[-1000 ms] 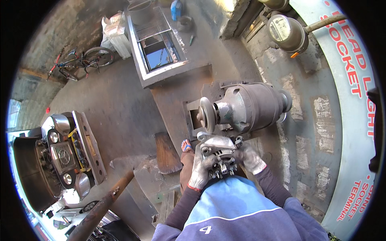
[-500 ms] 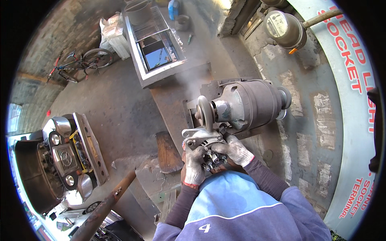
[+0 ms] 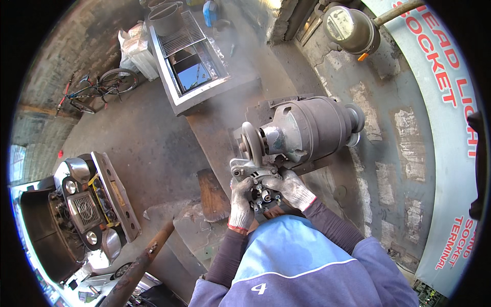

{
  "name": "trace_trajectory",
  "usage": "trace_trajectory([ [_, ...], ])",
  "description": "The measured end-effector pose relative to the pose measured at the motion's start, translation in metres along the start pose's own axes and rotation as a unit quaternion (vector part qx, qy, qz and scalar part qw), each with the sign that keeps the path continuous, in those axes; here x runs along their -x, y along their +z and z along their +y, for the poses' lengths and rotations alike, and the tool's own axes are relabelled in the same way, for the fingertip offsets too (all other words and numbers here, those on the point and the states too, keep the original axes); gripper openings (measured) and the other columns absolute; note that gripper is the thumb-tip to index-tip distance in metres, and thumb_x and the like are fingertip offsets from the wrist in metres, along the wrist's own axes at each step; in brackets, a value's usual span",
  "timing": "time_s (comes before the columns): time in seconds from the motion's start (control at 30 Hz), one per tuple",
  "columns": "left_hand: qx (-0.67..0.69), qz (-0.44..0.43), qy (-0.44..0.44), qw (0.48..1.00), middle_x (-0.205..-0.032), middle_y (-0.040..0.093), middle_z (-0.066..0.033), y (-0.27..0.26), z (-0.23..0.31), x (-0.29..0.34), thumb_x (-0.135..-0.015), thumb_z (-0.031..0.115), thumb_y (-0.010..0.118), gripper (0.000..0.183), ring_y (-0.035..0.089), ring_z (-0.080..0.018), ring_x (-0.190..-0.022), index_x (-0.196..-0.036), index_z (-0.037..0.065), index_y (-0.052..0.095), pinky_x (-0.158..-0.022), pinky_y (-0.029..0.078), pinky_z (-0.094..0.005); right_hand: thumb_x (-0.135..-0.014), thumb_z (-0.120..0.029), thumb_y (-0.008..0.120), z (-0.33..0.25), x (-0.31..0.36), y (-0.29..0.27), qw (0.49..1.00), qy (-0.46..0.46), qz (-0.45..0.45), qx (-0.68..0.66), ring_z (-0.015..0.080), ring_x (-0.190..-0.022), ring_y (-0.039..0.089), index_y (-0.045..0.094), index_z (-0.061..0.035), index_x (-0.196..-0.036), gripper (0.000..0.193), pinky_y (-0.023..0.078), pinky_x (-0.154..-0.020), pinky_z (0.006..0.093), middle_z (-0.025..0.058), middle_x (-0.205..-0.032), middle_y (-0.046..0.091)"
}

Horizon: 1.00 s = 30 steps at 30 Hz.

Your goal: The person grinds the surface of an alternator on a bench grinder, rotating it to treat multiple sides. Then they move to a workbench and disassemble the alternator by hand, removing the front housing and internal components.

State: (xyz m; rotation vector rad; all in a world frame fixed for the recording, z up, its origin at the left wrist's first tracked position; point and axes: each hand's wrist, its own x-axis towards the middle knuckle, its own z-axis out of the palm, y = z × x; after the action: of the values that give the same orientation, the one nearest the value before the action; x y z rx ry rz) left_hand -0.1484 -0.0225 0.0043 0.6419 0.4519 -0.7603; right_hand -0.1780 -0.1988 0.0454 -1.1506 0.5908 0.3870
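Both my hands wear white knitted work gloves. Between them they grip a metal alternator (image 3: 247, 169) with mounting ears, a slotted housing and several studs on the end facing me. My left hand (image 3: 240, 203) wraps its left side, and my right hand (image 3: 293, 189) clasps the right; some fingertips are hidden. The alternator's far end is up against the lower part of a grey buffing wheel (image 3: 250, 137); exact contact is hard to see. That wheel sits on the shaft of a big dusty grey electric motor (image 3: 313, 128).
A metal-framed box with a grille and glass (image 3: 180, 95) stands beyond the motor, a bucket (image 3: 166, 20) on it. Left are a bicycle (image 3: 99, 88) and an open-fronted vehicle (image 3: 82, 210). A rusty pipe (image 3: 148, 251) slants lower left. A round meter (image 3: 350, 29) and signboard (image 3: 427, 153) line the right.
The alternator has tilted in my hands, so its studded end shows more squarely. Both hands stay gripped on it near the wheel, and the whole view has shifted slightly.
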Motion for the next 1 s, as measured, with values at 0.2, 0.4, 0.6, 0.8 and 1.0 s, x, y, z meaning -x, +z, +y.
trace_trajectory([
  [0.2,0.009,-0.004,-0.032,0.999,-0.117,0.073,-0.0072,0.011,-0.01,0.004,-0.105,0.02,0.064,0.031,0.073,-0.0184,-0.101,-0.132,0.004,0.062,-0.09,0.062,-0.036,-0.091,-0.033,0.086,0.001,0.02,-0.009,0.999,-0.004,0.015,-0.033,0.0146,-0.116,0.067,0.065,0.0015,-0.139,0.063,0.055,-0.102,0.0313,0.0067,-0.129,0.071],
  [0.4,-0.016,0.007,-0.059,0.998,-0.121,0.067,-0.0096,0.02,-0.008,0.009,-0.105,0.022,0.064,0.035,0.07,-0.0199,-0.107,-0.135,0.007,0.055,-0.09,0.062,-0.0365,-0.092,-0.034,0.082,0.002,0.038,-0.007,0.998,0.027,0.059,-0.022,0.0143,-0.108,0.069,0.067,0.0022,-0.135,0.058,0.058,-0.095,0.0304,0.0078,-0.123,0.072],
  [0.6,-0.078,0.023,-0.1,0.992,-0.121,0.068,-0.0085,0.041,0.007,0.026,-0.104,0.024,0.066,0.029,0.069,-0.0177,-0.11,-0.126,0.005,0.065,-0.093,0.059,-0.0347,-0.095,-0.032,0.081,0.014,0.057,-0.008,0.99,0.046,0.082,-0.1,0.0169,-0.102,0.074,0.067,0.0023,-0.134,0.054,0.064,-0.087,0.0327,0.0087,-0.119,0.074],
  [0.8,-0.192,0.006,-0.095,0.977,-0.115,0.067,-0.0083,0.052,0.022,0.026,-0.102,0.025,0.067,0.028,0.066,-0.0169,-0.104,-0.122,0.005,0.066,-0.093,0.055,-0.0332,-0.094,-0.035,0.085,0.02,0.056,-0.016,0.983,0.038,0.059,-0.167,0.0183,-0.103,0.075,0.067,0.0016,-0.132,0.056,0.065,-0.087,0.0343,0.0106,-0.121,0.073],
  [1.0,-0.167,0.035,-0.099,0.98,-0.107,0.069,-0.0081,0.04,0.018,0.018,-0.099,0.029,0.07,0.036,0.069,-0.016,-0.096,-0.12,-0.001,0.068,-0.084,0.057,-0.0313,-0.096,-0.034,0.083,0.023,0.055,-0.003,0.979,0.076,0.088,-0.169,0.019,-0.101,0.076,0.065,0.0008,-0.131,0.052,0.065,-0.087,0.0353,0.0106,-0.119,0.073],
])
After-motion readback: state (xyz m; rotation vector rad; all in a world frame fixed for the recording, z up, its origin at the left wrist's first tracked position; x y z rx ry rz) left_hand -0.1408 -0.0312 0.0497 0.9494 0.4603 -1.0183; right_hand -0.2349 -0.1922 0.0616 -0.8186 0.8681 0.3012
